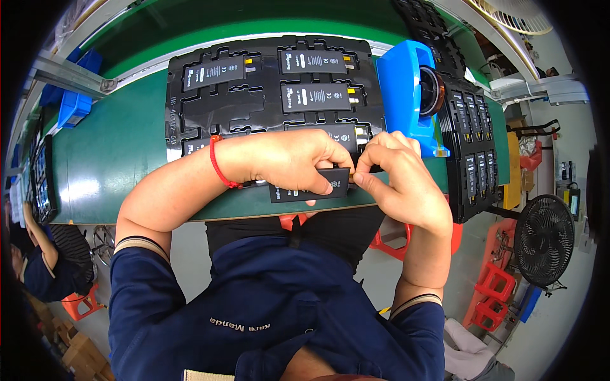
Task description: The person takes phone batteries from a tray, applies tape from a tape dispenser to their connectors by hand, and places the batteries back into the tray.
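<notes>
My left hand (295, 159) is closed on a flat black battery (302, 190), thumb on its printed face, just above the table's near edge. At the battery's right end, my right hand (400, 178) pinches with thumb and forefinger. A small yellowish tab (352, 178) shows at those fingertips, partly hidden by them. Beyond my hands lies a black moulded tray (222, 106) with several similar batteries in its slots, such as one battery (316, 97) with a yellow and white tab end. My wrists and fingers cover the tray's near row.
A blue tape dispenser (401, 89) stands just right of the tray. Past it are stacked black trays (471, 184) with more batteries. The green table (95, 165) runs left toward blue bins (75, 109). A black fan (545, 240) stands at right; another person (47, 260) sits at far left.
</notes>
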`<state>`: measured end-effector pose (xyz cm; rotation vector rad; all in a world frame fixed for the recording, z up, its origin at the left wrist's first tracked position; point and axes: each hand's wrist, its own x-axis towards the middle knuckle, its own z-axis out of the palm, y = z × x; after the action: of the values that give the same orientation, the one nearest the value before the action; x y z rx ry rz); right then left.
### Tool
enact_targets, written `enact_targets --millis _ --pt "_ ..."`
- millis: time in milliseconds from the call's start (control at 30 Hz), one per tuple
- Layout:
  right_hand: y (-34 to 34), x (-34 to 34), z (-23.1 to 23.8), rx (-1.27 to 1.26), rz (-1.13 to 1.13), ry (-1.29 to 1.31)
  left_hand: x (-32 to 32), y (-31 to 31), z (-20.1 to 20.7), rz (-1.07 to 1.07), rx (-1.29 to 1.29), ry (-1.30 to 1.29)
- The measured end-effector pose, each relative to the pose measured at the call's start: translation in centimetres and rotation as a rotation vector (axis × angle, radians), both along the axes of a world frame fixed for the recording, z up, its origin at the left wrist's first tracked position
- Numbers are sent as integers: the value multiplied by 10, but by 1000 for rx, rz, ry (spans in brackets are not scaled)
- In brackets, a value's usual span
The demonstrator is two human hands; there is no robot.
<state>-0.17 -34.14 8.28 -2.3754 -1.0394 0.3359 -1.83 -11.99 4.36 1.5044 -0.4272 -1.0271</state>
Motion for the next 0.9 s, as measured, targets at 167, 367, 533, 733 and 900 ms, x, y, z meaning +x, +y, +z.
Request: enact_targets --millis 167,367,533,733,900 --pt "1 0 0 3 -6 -1 -1 0 -4 38 -23 -30" --pt "-2 2 0 29 4 31 1 1 2 -3 24 8" --pt "1 2 -1 6 12 43 0 1 -3 9 -1 -39" --pt "2 1 -1 -14 -8 32 0 1 -3 25 -24 -18" --pt "1 0 -3 11 -14 30 0 1 -4 15 -25 -62"
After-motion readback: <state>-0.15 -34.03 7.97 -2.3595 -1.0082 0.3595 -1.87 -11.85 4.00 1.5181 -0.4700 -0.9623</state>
